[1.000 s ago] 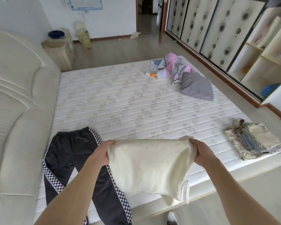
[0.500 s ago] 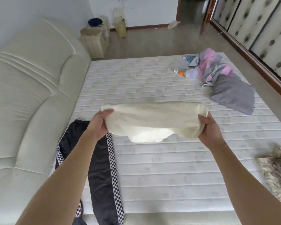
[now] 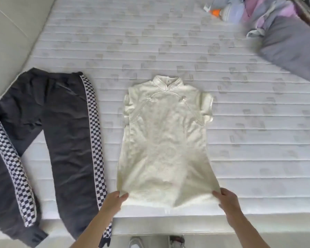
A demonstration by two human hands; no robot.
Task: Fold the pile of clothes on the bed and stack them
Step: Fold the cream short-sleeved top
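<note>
A cream short-sleeved dress [image 3: 166, 140] with a high collar lies flat and face up on the white mattress [image 3: 258, 158], its collar pointing away from me. My left hand [image 3: 113, 200] pinches the dress's lower left hem corner. At the lower right hem corner my right hand [image 3: 226, 198] pinches the fabric. Black trousers [image 3: 61, 140] with checkered side stripes lie spread out to the left of the dress, their legs hanging over the bed's near edge.
A grey pillow [image 3: 292, 51] and a pink-and-grey bundle of cloth [image 3: 254, 9] with a small orange-capped bottle [image 3: 222, 12] lie at the far right. A cream padded headboard [image 3: 13, 24] runs along the left. My shoes [image 3: 175, 241] show below the bed edge.
The dress, held bunched in the air before, now lies spread flat on the mattress. My hands have gone from its upper edge to its hem corners. The view has tilted down.
</note>
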